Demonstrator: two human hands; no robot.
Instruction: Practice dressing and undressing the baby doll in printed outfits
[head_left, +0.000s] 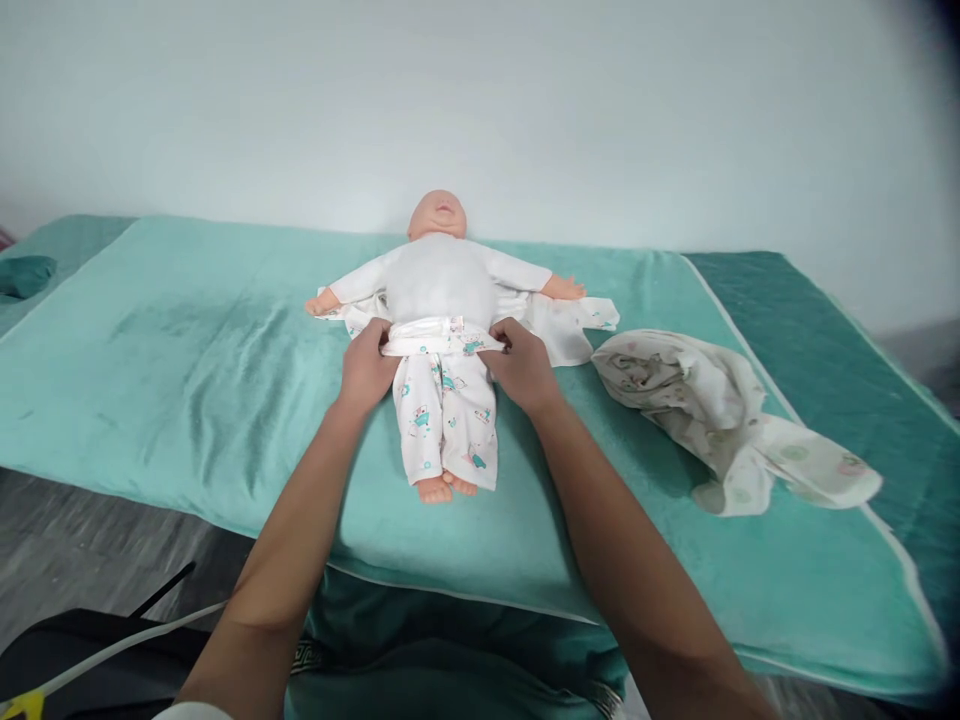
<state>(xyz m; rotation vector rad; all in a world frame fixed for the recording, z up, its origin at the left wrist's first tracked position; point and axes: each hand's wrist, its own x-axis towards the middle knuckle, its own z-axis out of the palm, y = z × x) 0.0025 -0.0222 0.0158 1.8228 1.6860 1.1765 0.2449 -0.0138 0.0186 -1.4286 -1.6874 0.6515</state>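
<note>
- A baby doll (439,275) lies on its back on a bed with a green cover (225,340), head away from the person and feet (435,490) toward them, which seems to put its waist within easy reach of both arms.
- The left hand (367,362) pinches the waistband (435,345) of the printed pants (420,418) at the left of the doll's waist; the right hand (523,362) grips it at the right. The hands are apart, the band stretched between them, probably so that it stays level and open.
- The pants cover the doll's legs, with the feet showing below the cuffs.
- A matching printed top (561,335) lies spread flat under the doll's torso, its sleeves below the outstretched arms, a layout that likely keeps it ready around the body.
- Right of the doll, a crumpled printed cloth item (694,385) lies apart, seemingly out of the way.
</note>
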